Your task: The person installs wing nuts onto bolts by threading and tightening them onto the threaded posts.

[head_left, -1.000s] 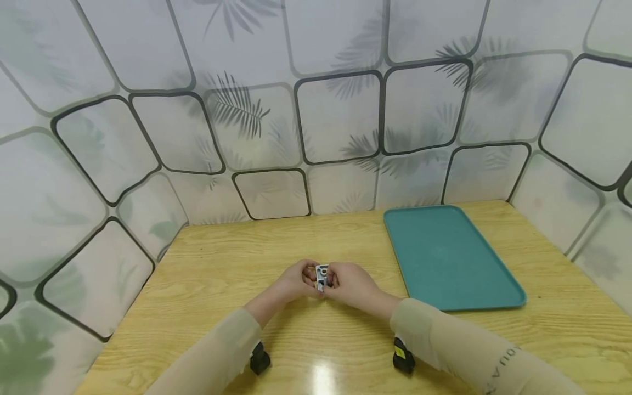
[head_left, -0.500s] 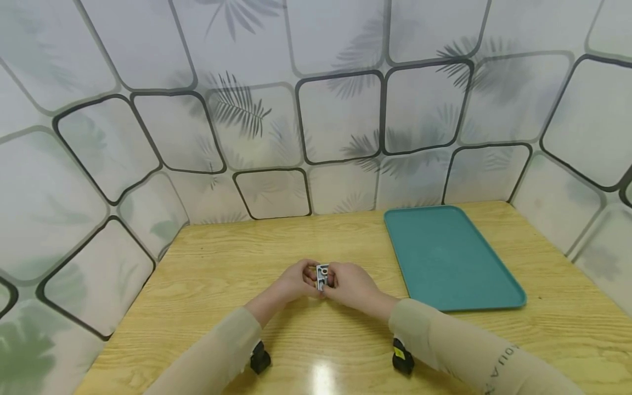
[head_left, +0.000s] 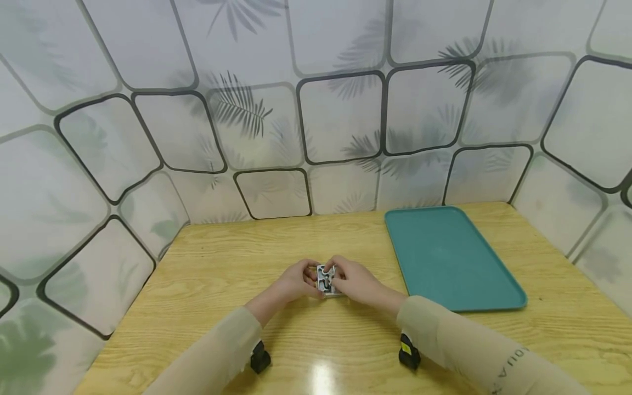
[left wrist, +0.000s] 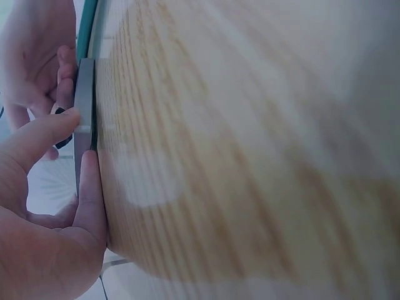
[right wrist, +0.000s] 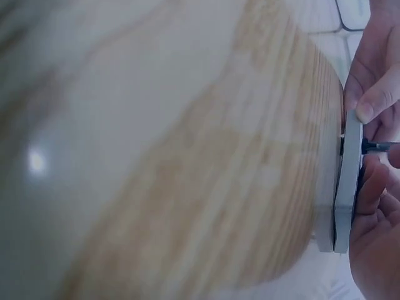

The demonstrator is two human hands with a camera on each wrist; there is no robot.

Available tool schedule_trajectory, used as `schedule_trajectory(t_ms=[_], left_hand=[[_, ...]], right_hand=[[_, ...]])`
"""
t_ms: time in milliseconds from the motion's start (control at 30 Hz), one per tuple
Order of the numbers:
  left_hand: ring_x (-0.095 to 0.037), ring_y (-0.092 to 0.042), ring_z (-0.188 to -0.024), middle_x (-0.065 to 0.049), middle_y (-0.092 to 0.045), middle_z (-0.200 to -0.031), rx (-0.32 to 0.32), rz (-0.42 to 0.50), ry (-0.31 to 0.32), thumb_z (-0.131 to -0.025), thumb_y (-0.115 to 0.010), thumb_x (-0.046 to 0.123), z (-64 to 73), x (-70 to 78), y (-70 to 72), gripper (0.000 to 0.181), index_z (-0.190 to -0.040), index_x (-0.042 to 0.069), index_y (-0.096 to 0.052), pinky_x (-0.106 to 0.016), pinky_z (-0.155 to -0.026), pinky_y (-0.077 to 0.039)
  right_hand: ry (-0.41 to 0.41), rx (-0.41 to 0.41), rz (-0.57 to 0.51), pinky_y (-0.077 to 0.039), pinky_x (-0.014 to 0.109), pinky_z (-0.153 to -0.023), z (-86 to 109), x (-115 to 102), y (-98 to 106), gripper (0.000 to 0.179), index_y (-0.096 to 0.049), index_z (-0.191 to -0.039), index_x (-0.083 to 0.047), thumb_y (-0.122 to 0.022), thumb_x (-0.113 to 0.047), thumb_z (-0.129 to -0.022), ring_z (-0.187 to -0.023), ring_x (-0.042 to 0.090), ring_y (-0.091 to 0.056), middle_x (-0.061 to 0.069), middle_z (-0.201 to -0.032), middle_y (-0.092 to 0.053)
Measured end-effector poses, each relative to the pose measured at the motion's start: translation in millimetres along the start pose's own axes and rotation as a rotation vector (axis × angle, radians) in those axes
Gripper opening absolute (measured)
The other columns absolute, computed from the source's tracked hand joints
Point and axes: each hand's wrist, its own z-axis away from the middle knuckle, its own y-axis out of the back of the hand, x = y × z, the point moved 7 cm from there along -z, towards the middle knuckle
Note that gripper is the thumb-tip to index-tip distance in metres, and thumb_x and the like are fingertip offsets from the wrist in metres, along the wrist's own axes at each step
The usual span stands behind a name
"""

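In the head view a small flat silvery block [head_left: 321,284] with recesses in its top lies at mid table. My left hand [head_left: 296,281] grips its left side; the left wrist view shows a thumb and finger on the block's grey edge [left wrist: 85,94]. Over the block's right part, my right hand [head_left: 360,282] pinches a small silvery piece [head_left: 332,272] between finger and thumb. A dark peg [right wrist: 375,147] rises from the block by those fingertips in the right wrist view. The hands hide part of the block, and the small piece's kind is unclear.
A teal tray [head_left: 446,258] lies on the wooden table [head_left: 237,252] to the right of the hands. Patterned fabric walls [head_left: 340,120] enclose the table's back and sides. Black wrist cameras hang below both sleeves.
My right hand has shifted slightly right and its index finger has lifted. More of the block now shows, with the silvery piece between the right fingers. The left hand stays in place.
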Motion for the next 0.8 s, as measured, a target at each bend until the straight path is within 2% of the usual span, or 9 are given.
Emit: schedule_trajectory(t_ms=[133,267,800], left_hand=[[-0.017,-0.059,-0.088,-0.011,-0.061,-0.107,-0.003,0.003,0.010,-0.079,-0.086,-0.007,-0.6,-1.7,-0.4,0.076,-0.147,-0.001,-0.053,-0.026,-0.075,-0.050],[-0.018,-0.058,-0.088,-0.010,-0.060,-0.106,-0.001,0.005,0.025,-0.080,-0.087,-0.007,-0.6,-3.0,-0.8,0.076,-0.147,0.000,-0.053,-0.026,-0.076,-0.049],[-0.018,-0.060,-0.089,-0.010,-0.060,-0.107,0.002,0.005,0.026,-0.080,-0.087,-0.007,0.1,-3.7,-1.2,0.076,-0.147,0.000,-0.053,-0.026,-0.076,-0.050]], right_hand=[[0.036,-0.041,0.014,-0.037,0.022,-0.055,-0.5,-0.3,-1.6,0.034,-0.069,-0.125,-0.013,-0.060,-0.001,-0.095,-0.054,0.007,-0.043,-0.002,-0.073,-0.056],[0.050,-0.063,0.034,-0.037,0.022,-0.056,-0.8,0.0,-3.2,0.034,-0.073,-0.121,-0.016,-0.062,-0.001,-0.093,-0.057,0.008,-0.045,-0.003,-0.075,-0.058],[0.054,-0.030,0.068,-0.037,0.021,-0.058,1.0,-0.6,-5.7,0.020,-0.073,-0.111,-0.013,-0.069,-0.007,-0.093,-0.060,0.007,-0.045,-0.005,-0.074,-0.056]])
